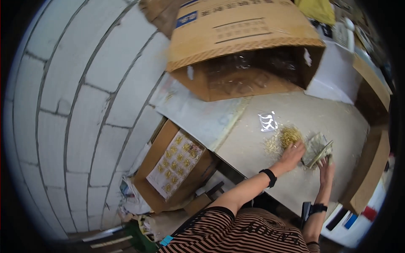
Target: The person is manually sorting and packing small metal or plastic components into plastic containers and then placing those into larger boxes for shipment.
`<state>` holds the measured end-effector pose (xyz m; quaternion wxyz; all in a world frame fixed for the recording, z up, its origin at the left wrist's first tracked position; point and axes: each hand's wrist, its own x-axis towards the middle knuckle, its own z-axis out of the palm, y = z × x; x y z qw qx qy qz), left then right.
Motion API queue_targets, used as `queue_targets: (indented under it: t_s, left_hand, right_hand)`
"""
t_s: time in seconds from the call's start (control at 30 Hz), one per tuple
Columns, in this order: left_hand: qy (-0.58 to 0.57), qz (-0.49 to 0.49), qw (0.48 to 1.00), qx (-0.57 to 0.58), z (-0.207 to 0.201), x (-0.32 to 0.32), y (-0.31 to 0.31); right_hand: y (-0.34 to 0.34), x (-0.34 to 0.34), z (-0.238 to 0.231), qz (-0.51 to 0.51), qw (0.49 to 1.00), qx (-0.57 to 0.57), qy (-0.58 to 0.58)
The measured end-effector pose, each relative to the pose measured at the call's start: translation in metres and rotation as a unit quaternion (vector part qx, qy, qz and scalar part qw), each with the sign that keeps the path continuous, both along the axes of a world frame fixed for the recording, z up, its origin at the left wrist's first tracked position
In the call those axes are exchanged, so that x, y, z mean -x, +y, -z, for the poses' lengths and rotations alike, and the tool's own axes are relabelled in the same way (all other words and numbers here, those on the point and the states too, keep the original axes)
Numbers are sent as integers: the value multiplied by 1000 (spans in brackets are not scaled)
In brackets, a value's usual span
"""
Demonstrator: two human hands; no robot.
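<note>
Centre-right, gold bits [290,135] are seemingly picked by the left hand [292,156], finger closure unclear; cloth [314,146] is clamped by the right hand [326,169]; light pinching's needed next.

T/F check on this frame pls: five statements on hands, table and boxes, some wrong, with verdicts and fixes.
1. The left hand is at the gold pile. True.
2. The right hand is inside the big carton. False: the right hand is at the crumpled bundle on the table.
3. A clear bag lies on the table. True.
4. Only one wrist wears a black band. False: both do, one band on the left and another on the right.
5. The low box left of the table holds a sheet with gold clusters. True.
</note>
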<state>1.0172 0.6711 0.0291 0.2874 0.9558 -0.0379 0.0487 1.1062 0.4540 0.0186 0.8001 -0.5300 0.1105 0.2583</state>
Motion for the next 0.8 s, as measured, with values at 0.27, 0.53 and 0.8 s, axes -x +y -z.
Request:
queue_targets:
  t_s: [0.27,0.53,0.8]
  left_hand:
    - [-11,-36,999,14,7,7,1]
    - [-90,32,994,-47,-12,66,44]
    - [2,-267,963,47,-1,153,82]
  right_hand:
    - [45,4,-39,55,987,145,-45]
    - [-50,-97,-59,250,965,19,-75]
    - [26,-28,-36,-32,968,245,-48]
